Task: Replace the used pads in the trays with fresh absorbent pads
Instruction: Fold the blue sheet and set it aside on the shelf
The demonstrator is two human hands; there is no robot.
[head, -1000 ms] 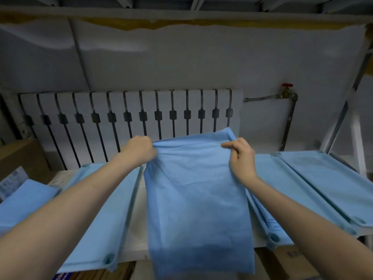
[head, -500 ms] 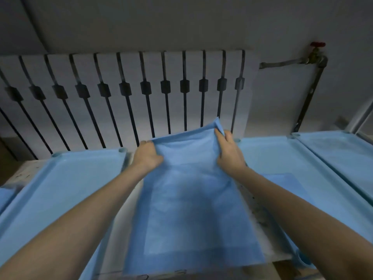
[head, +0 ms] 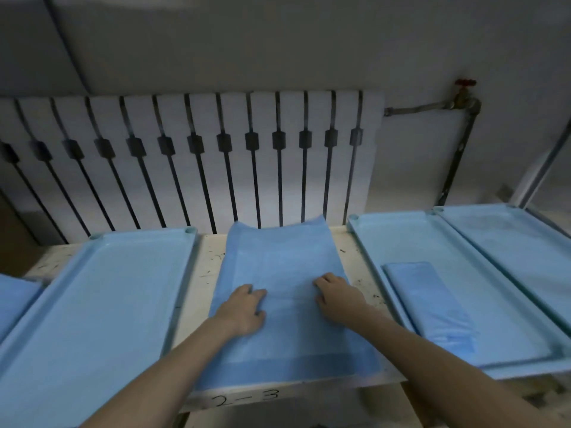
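**Both grips flat on a blue pad spread between two trays**

A blue absorbent pad (head: 287,273) lies unfolded on the white table (head: 210,264), in the gap between two light-blue trays and inside neither of them. Its near edge reaches the front lip of the table, just above a hand-written mark "2-3" (head: 247,398). Its far edge curls up against the foot of the radiator (head: 216,149).

The person's left grip (head: 244,310) rests palm down on the left half of the pad. It is released and grasps nothing, with its fingers loosely bent and touching the sheet. The right grip (head: 338,299) also lies palm down, on the right half near the pad's right edge, with its fingers reaching toward the middle. It too grasps nothing. The two grips are apart, with a strip of pad between them.

The left tray (head: 108,304) sits just beside the pad's left edge. The right tray (head: 401,239) sits just beside the pad's right edge and holds a folded stack of pads (head: 429,304), lying lengthwise near the tray's left wall. A third tray (head: 509,242) lies close beside the right tray, further right. At the far left, the corner of another blue sheet (head: 15,291) shows. On the wall, a pipe (head: 463,149) runs down from a red-handled valve (head: 465,84).
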